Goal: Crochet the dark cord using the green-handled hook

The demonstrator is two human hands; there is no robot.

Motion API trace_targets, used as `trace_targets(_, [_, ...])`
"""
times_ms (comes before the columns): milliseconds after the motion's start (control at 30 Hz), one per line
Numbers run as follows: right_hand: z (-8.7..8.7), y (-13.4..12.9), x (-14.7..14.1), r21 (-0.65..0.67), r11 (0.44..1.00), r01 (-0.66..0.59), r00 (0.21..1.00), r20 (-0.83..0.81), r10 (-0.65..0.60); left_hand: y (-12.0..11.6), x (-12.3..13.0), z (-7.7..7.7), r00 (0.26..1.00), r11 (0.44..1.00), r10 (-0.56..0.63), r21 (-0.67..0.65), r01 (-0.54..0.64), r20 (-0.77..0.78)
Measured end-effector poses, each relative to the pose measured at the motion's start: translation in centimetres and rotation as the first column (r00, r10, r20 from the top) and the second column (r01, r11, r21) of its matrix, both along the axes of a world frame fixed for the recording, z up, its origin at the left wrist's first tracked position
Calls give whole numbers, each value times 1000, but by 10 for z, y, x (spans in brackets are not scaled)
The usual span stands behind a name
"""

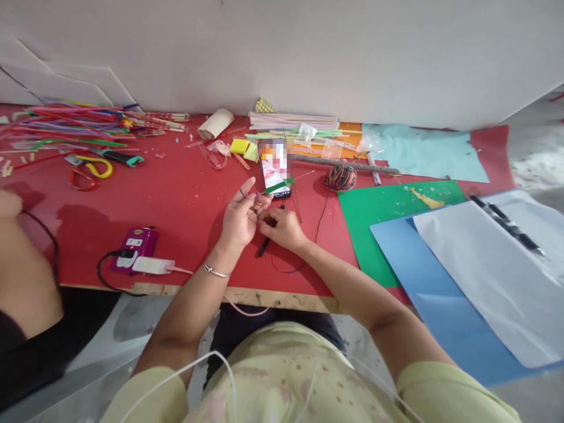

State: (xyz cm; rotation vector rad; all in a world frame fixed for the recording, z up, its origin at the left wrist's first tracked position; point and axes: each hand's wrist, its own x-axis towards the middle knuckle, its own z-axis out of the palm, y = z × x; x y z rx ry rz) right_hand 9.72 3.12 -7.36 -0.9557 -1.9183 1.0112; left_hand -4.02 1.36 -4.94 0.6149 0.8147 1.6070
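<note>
Here, yarn (242, 192) in left grip (241, 218)

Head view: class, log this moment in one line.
left hand: holds yarn; right hand: curled beside left; yarn ball: right of phone

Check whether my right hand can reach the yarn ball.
Probably yes: little but a thin strand and tabletop lies between the right hand and the yarn ball, though that hand looks occupied.

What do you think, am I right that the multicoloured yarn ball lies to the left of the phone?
Not quite: the head view shows the multicoloured yarn ball lying to the right of the phone.
</note>
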Motion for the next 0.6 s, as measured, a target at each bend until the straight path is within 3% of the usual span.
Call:
trace_targets(233, [8,-5,6,73,997,-24,998,-62,28,-1,-8,6,1000,999,23,-22,-23,-21])
trace_targets(300, [13,-4,11,70,996,54,991,-128,-44,-1,-11,11,999,999,28,-39,-29,-19])
trace_targets(433, [15,4,17,-54,973,226,944,-232,-233,-4,-15,17,995,992,2,-124,-14,-98])
trace_targets(600, [10,16,22,-151,944,294,917,-232,-323,-6,-13,17,985,988,-54,-151,29,-162])
